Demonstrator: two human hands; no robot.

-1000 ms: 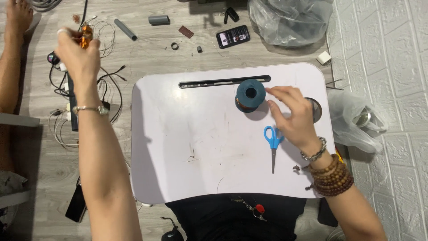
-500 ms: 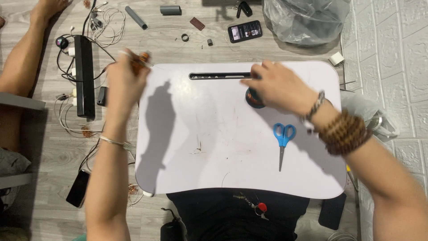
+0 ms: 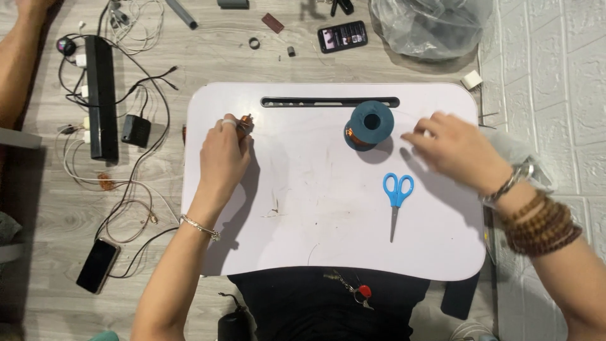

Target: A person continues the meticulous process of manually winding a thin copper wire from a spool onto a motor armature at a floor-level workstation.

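Hands work well apart over a white rounded lap tabletop. The left hand pinches a small copper-coloured piece between its fingertips near the tabletop's left edge. The right hand hovers loosely curled, palm down, beside a blue plastic spool of copper wire; whether it grips anything cannot be told. Blue-handled scissors lie below the spool. A black power strip rests on the floor.

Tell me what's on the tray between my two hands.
In the head view, a blue spool of copper wire stands between the left hand and the right hand, on the white tray.
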